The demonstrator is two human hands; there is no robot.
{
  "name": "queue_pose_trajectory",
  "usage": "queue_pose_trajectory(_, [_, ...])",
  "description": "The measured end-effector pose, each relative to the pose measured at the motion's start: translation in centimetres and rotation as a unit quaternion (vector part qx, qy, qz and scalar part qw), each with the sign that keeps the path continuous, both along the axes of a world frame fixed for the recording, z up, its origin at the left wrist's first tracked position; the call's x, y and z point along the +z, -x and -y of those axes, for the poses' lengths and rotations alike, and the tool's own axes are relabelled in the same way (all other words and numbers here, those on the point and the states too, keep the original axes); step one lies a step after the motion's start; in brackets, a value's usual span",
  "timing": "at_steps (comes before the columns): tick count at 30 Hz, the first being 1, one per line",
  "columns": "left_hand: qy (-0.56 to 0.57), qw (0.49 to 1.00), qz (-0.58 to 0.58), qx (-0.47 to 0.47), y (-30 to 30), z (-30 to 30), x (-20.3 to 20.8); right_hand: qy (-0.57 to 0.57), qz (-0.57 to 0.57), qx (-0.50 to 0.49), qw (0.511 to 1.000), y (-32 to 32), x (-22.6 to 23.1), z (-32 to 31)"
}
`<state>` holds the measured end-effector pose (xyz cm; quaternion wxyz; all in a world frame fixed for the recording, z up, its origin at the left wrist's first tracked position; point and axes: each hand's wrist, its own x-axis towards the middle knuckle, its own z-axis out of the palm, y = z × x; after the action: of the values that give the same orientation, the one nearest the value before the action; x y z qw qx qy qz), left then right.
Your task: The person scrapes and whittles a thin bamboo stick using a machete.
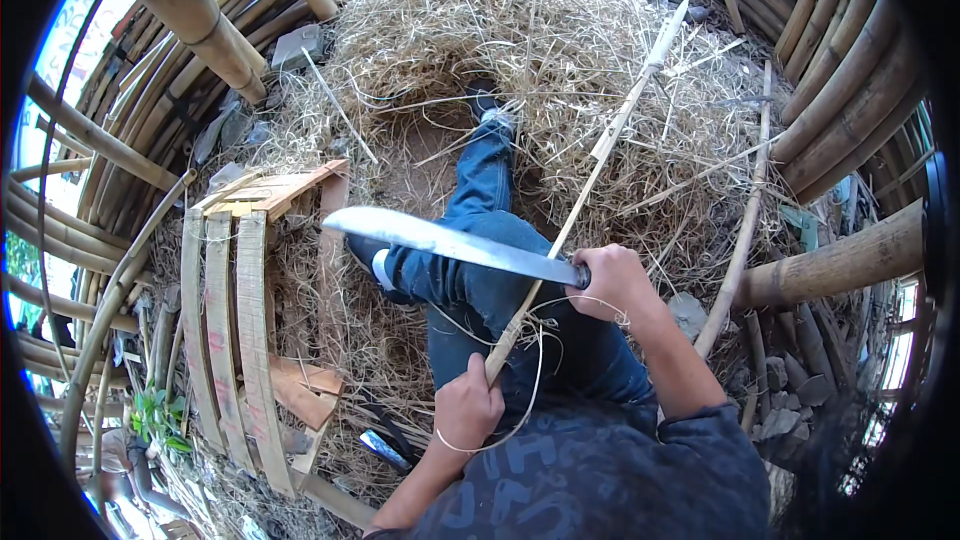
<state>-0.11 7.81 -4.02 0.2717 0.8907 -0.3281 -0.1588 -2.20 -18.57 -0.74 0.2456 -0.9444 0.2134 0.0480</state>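
Note:
My right hand (612,283) is closed around the dark handle of a machete (440,238), whose broad, curved blade points left across my knees. Below and to the left, my left hand (468,402) grips the near end of a long split bamboo strip (600,155). The strip slants up and right over my leg, its pointed far end lying above the shavings. The blade crosses the strip close to the handle; whether they touch, I cannot tell. Thin curled shavings (541,325) hang around the strip between my hands.
A large heap of pale bamboo shavings (440,25) spreads in front of my feet. A slatted wooden crate (222,330) stands at my left. Stacked bamboo poles (850,90) rise at the right, and a thick pole (840,258) juts in there. Stones (780,420) lie near my right side.

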Motion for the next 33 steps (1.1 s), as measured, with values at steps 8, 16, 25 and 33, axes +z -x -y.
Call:
queue_pose_trajectory(8, [0.016, 1.000, -0.004, 0.008, 0.2, 0.2, -0.7, -0.004, 0.032, 0.016, 0.999, -1.3, -0.9, 0.5])
queue_pose_trajectory(16, [0.030, 0.999, -0.002, 0.026, 0.5, 0.1, -0.7, 0.035, 0.028, 0.001, 0.999, -1.7, -1.1, 0.2])
queue_pose_trajectory(25, [0.039, 0.999, -0.005, 0.027, 0.6, -0.3, -0.2, 0.051, 0.010, -0.041, 0.998, -1.7, -0.9, -0.6])
queue_pose_trajectory(33, [0.027, 0.999, -0.017, 0.030, 0.7, -0.7, 0.2, 0.062, -0.026, -0.040, 0.997, -2.1, -0.2, -0.9])
